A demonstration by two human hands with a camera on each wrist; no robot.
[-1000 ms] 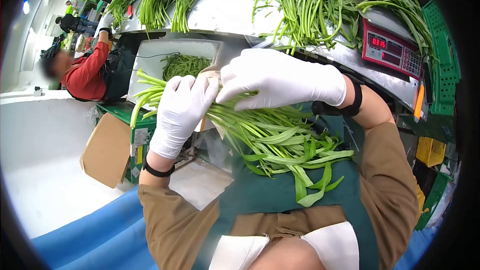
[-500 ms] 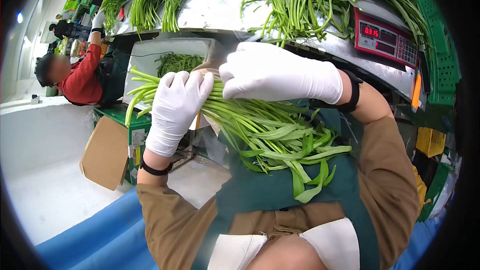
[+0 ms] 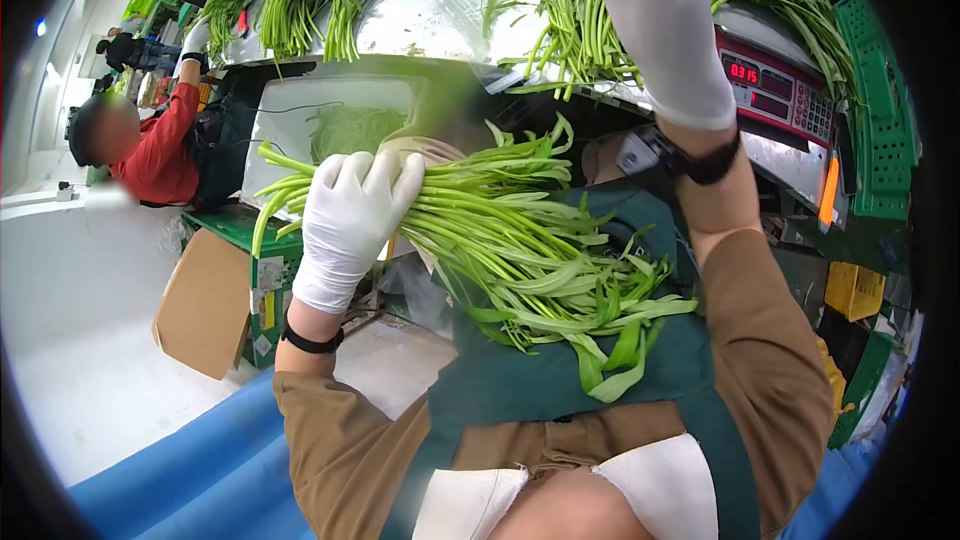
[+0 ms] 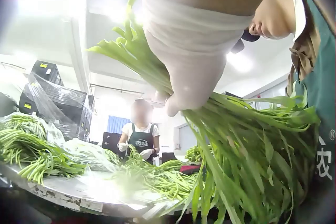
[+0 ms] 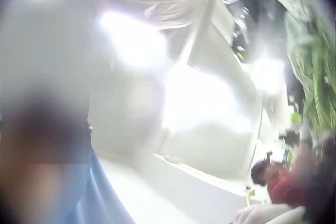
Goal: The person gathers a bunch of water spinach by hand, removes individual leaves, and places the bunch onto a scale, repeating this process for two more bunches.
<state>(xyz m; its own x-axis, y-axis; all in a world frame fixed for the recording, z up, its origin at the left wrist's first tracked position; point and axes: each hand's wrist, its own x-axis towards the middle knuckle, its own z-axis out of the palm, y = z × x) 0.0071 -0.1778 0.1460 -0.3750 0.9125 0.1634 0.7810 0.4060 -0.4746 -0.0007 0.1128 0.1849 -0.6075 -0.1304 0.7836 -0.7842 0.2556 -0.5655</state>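
Note:
My left hand [image 3: 350, 225] grips a bunch of long green leafy stems [image 3: 500, 230], cut ends pointing left and leaves spread over the apron. In the left wrist view, the gloved left hand [image 4: 191, 71] curls around the same stems [image 4: 247, 150]. My right hand [image 3: 665, 30] is raised over the table at the top of the head view, away from the bunch, its fingertips cut off or blurred. A blurred green streak lies beside it; whether the hand holds it, I cannot tell. The right wrist view is heavily blurred.
Piles of greens [image 3: 300, 0] lie on the metal table [image 3: 440, 20]. A red scale [image 3: 775, 90] reading 0.315 stands at right, beside a green crate [image 3: 880, 100]. A white bin [image 3: 285, 115] holds greens. A person in red [image 3: 165, 160] is at left; another [image 4: 142, 134] stands across the table.
My right hand has left the bunch and moved up over the table. Blurred green has appeared near it and over the bin. The left hand keeps its grip, almost unmoved.

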